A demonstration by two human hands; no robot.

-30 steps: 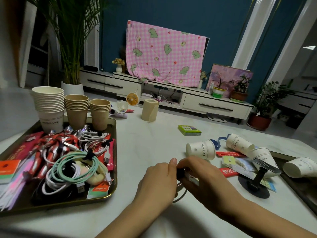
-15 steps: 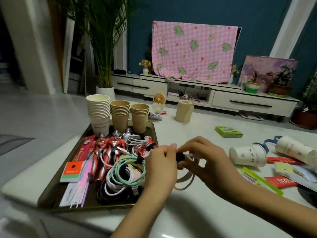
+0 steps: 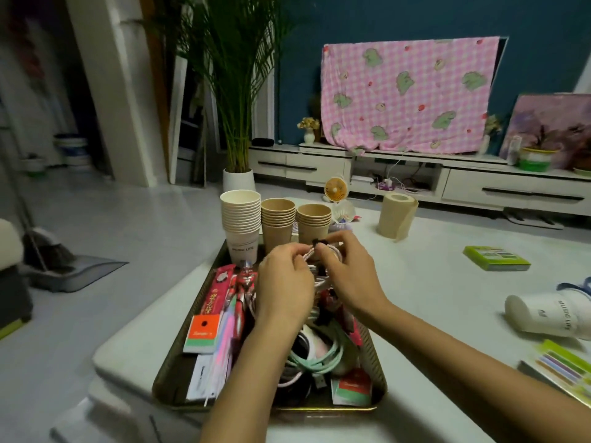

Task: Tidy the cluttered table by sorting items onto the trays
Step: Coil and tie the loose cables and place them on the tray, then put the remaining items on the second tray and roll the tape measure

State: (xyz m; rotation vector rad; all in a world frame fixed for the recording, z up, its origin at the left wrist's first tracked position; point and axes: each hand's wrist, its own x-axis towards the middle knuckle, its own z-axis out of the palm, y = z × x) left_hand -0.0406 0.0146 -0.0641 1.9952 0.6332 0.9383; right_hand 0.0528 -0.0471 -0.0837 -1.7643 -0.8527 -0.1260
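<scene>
Here we have both hands raised over the far half of the tray, which sits at the left end of the worktop. Our left hand and right hand each pinch a coiled white cable with curled fingers, holding it in the air just in front of the cup stacks. A black tie wraps the coil at its top. Behind it, at the tray's far edge, stand a stack of white cups and two stacks of brown cups. Beneath our wrists the tray holds a mint cable, red toy figures and packets. A single white cup lies on its side on the worktop to the right, well apart from the tray.
</scene>
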